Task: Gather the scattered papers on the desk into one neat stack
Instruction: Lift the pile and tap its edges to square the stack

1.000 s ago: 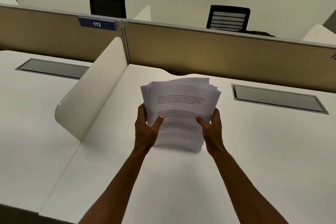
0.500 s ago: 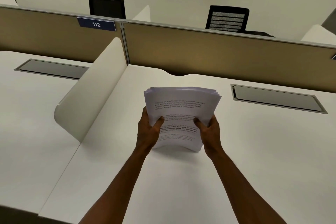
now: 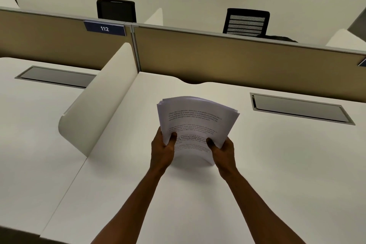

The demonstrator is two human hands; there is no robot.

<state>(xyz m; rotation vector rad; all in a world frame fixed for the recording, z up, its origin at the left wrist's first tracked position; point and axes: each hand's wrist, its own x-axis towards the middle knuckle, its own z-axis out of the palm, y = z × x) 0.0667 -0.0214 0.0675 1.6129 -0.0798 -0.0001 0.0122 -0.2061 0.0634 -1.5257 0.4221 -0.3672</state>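
Note:
A stack of white printed papers [image 3: 196,121] stands on its lower edge on the white desk [image 3: 277,164], bowed toward me and leaning away. My left hand [image 3: 163,150] grips its lower left side, thumb across the front sheet. On the lower right side, my right hand [image 3: 222,149] holds it the same way. The top edges of the sheets are nearly level, with a slight fan at the upper left corner. No loose sheets lie on the desk.
A curved white divider [image 3: 99,105] rises at the left of the desk. A tan partition [image 3: 237,61] with a blue "112" label [image 3: 104,28] closes the far side. A grey cable hatch [image 3: 301,108] sits at the right, another hatch [image 3: 57,76] on the neighbouring desk.
The sheets' top edges, uneven a second ago, have drawn nearly level. The stack has sunk onto the desk and bows more between my hands, which have moved slightly closer together.

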